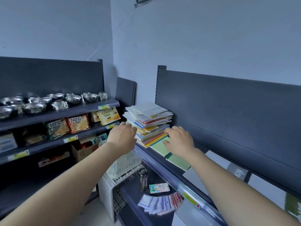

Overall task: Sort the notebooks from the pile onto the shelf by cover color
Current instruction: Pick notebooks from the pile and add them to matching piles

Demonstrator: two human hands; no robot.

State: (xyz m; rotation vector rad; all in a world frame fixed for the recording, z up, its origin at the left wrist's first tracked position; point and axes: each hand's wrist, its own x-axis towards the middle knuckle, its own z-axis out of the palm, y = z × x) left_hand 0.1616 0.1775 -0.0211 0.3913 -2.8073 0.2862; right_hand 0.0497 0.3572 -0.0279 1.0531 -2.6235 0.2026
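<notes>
Nearest the camera, two bare forearms stretch forward from the bottom corners. Below them, on a lower ledge, lie a phone (159, 188), a metal flask (143, 178) and a fan of small cards (160, 203), beside a white slatted basket (121, 170). Farther out, the left hand (123, 136) hovers with fingers loosely curled, gripping nothing, just left of the pile of notebooks (149, 122). The right hand (179, 139) is spread flat, fingertips touching the pile's lower right edge, palm over a pale green notebook (160, 148) lying on the dark shelf (164, 170). More green, white and grey notebooks lie in a row along the shelf to the right. Beyond, on the left, shelves hold snack packets (78, 123) and metal bowls (34, 107).
</notes>
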